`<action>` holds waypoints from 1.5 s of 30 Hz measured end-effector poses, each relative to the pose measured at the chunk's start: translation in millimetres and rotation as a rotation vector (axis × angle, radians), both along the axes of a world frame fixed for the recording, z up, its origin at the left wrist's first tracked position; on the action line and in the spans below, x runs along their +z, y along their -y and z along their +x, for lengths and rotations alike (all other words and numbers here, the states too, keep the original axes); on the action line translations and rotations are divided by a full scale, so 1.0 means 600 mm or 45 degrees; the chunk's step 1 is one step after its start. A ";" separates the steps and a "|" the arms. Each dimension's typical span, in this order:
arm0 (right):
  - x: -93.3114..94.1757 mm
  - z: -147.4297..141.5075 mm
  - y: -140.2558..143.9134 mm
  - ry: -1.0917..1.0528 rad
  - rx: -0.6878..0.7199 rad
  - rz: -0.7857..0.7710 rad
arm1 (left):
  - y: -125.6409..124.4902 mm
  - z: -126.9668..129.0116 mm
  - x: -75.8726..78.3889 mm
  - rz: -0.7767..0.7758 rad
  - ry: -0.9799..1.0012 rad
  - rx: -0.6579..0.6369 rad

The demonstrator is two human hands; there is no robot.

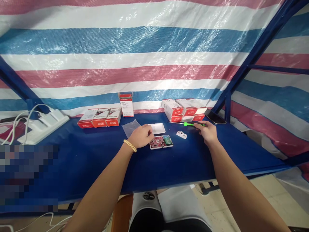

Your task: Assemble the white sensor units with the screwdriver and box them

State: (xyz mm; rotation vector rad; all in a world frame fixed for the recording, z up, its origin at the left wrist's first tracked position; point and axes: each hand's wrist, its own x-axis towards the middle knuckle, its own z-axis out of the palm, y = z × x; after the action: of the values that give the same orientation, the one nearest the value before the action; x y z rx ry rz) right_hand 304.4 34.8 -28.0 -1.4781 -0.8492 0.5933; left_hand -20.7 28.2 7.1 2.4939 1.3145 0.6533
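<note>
Mid-tabletop, the opened device (161,142) lies with its circuit board bared — the left hand (142,136) rests curled against its left edge. The white cover (158,128) is already off, behind it. The right hand (208,132) clasps a green-handled screwdriver (190,124) toward the back edge.

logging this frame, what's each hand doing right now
Left hand: curled, fingers resting on the opened device with the red circuit board.
Right hand: closed on the green-handled screwdriver.
</note>
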 end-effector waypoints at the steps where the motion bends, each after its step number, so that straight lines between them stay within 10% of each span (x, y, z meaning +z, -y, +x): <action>1: -0.003 0.004 0.000 0.145 0.034 -0.018 | -0.002 -0.002 -0.001 0.019 0.035 0.002; 10: 0.011 -0.034 0.018 1.009 -0.146 0.025 | -0.005 -0.002 -0.008 0.147 0.200 -0.021; 16: 0.077 -0.169 0.038 1.068 0.924 0.373 | 0.008 0.019 -0.023 0.225 0.410 -0.027; 19: 0.090 -0.214 0.029 1.041 1.084 0.364 | 0.010 0.023 -0.029 0.279 0.453 -0.002; 28: 0.061 -0.204 0.008 0.436 1.157 0.176 | 0.016 0.029 -0.021 0.276 0.361 0.048; 35: 0.045 -0.119 -0.023 0.812 0.570 0.080 | -0.003 -0.001 -0.015 0.410 0.308 0.210; 45: 0.017 -0.107 -0.039 1.086 0.779 -0.059 | -0.018 -0.021 -0.019 0.190 0.276 0.289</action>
State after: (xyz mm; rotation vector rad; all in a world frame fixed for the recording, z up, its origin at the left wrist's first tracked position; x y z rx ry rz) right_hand 240.1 58.3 -17.6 -1.5080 -2.0043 0.4004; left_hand -33.5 39.0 -4.1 2.3205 1.5261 1.0768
